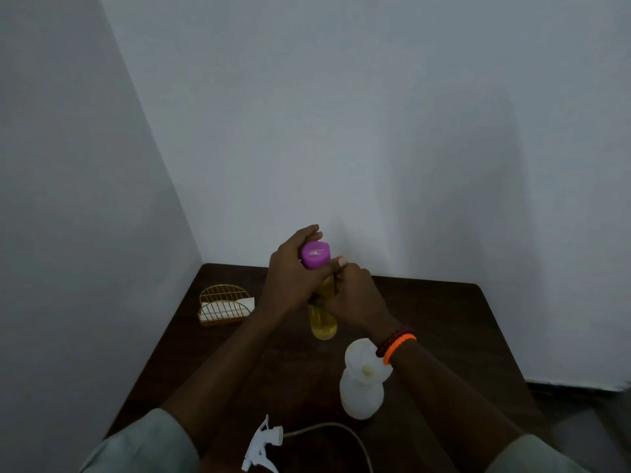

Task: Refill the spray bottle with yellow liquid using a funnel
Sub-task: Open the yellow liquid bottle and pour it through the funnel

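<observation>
A clear bottle of yellow liquid (322,322) stands on the dark table (444,319), topped with a purple cap (315,255). My left hand (290,268) grips the cap from the left, fingers curled around it. My right hand (355,298) grips the bottle's body just below the cap. In front of it stands the white spray bottle (362,394) with a white funnel (363,358) seated in its neck. The white trigger sprayer head (263,445) with its dip tube lies on the table near the front edge.
A gold wire holder with white napkins (223,305) sits at the table's back left. Walls close off the table at the back and left. Orange and dark red bands (396,343) circle my right wrist, close to the funnel's rim.
</observation>
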The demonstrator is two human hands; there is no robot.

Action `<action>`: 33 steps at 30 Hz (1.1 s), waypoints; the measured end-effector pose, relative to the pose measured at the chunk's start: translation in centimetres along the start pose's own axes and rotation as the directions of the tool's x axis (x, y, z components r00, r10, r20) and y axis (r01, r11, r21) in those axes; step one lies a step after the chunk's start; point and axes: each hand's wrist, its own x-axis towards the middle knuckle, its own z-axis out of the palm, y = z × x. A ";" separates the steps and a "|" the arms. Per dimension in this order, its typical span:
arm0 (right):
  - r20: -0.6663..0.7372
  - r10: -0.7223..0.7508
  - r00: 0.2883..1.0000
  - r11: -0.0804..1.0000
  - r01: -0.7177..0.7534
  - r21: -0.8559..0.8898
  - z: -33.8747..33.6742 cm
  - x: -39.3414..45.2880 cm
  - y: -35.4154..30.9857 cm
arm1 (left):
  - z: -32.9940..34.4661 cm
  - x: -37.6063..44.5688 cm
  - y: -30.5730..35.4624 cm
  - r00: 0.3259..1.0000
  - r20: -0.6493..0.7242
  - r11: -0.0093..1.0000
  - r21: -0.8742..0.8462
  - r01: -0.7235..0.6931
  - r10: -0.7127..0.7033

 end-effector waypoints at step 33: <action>-0.011 0.020 1.000 0.997 -0.020 0.071 -0.8 -1.0 -0.4 | -0.1 0.0 -0.6 0.996 0.076 0.995 -0.088 -0.049 0.056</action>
